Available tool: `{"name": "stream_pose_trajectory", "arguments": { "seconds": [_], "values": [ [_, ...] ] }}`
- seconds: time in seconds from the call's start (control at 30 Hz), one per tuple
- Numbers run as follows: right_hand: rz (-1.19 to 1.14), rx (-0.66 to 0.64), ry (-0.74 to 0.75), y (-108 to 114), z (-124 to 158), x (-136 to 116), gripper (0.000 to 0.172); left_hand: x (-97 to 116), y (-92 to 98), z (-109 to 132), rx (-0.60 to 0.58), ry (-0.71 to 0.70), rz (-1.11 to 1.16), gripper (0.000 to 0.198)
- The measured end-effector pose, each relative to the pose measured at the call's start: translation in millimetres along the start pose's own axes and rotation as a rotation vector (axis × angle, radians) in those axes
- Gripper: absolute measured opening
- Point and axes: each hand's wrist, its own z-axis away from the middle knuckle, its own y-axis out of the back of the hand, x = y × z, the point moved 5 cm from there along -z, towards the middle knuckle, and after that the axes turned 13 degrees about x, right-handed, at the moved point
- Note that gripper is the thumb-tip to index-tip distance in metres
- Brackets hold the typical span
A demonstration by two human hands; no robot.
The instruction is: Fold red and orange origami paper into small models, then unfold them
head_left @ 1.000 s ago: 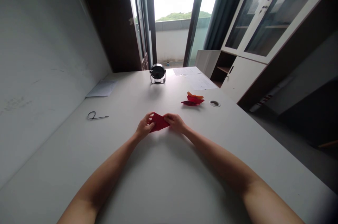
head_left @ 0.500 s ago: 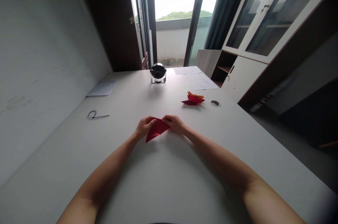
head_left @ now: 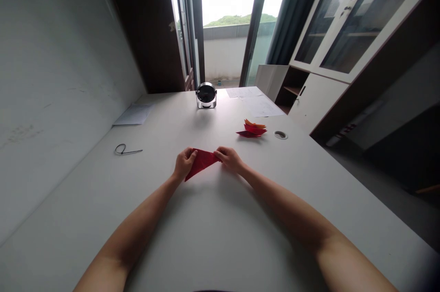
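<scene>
Head view, and straight to the action: pinching the left part of a folded red paper (head_left: pixel 202 162) between thumb and fingers with the left hand (head_left: pixel 184 162), nipping its narrow right end with the right hand (head_left: pixel 227 159)! Stretched between both hands over the white counter (head_left: pixel 220 237), with one sharp corner pointing down beside the left hand; hard to tell whether touching the counter. Outward now: at left, a looped black cable tie (head_left: pixel 132 151); at right, a stack of red and orange folded papers (head_left: pixel 252 130), just beside a round cable hole (head_left: pixel 281 135). Farther back, white sheets (head_left: pixel 264 107) near the right edge, pale papers (head_left: pixel 134 114) against the wall (head_left: pixel 51 76), and, centrally, a round black device (head_left: pixel 206 93) in a silvery stand. Beyond, out through the glass door (head_left: pixel 256 17) to a pale parapet (head_left: pixel 223 56) and green hill (head_left: pixel 228 20).
</scene>
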Motion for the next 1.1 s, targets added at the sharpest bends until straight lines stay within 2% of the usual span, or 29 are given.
{"name": "stream_pose_trajectory", "arguments": {
  "seconds": [0.13, 0.27, 0.43, 0.67, 0.73, 0.87, 0.93, 1.1],
  "values": [
    [-0.080, 0.034, -0.026, 2.5, -0.6, -4.0, 0.041, -1.6, 0.4, 0.1, 0.007, 0.001, -0.009, 0.031],
    [-0.214, 0.038, -0.078, 3.6, -0.6, -9.1, 0.042, -3.6, 4.2, -2.1, 0.077, 0.015, 0.018, 0.031],
    [-0.291, -0.052, -0.155, -2.0, 2.9, -11.3, 0.040, -9.9, 2.4, -4.8, 0.086, 0.094, 0.146, 0.034],
    [-0.284, -0.209, -0.120, -15.0, 11.4, -24.6, 0.030, -24.1, -9.1, -6.3, 0.043, 0.315, 0.426, 0.038],
    [-0.277, -0.195, -0.091, -16.8, 10.9, -25.4, 0.023, -26.2, -14.0, -3.5, 0.006, 0.374, 0.467, 0.038],
    [-0.256, -0.042, -0.093, -11.9, 5.2, -19.2, 0.010, -24.9, -23.9, 5.2, -0.129, 0.431, 0.474, 0.037],
    [-0.275, -0.005, -0.099, -9.4, 3.7, -19.2, 0.007, -23.3, -25.3, 7.7, -0.160, 0.438, 0.472, 0.037],
    [-0.292, -0.057, -0.103, -13.4, 8.6, -29.1, 0.012, -22.5, -23.8, 6.4, -0.145, 0.437, 0.504, 0.038]
  ]
}}
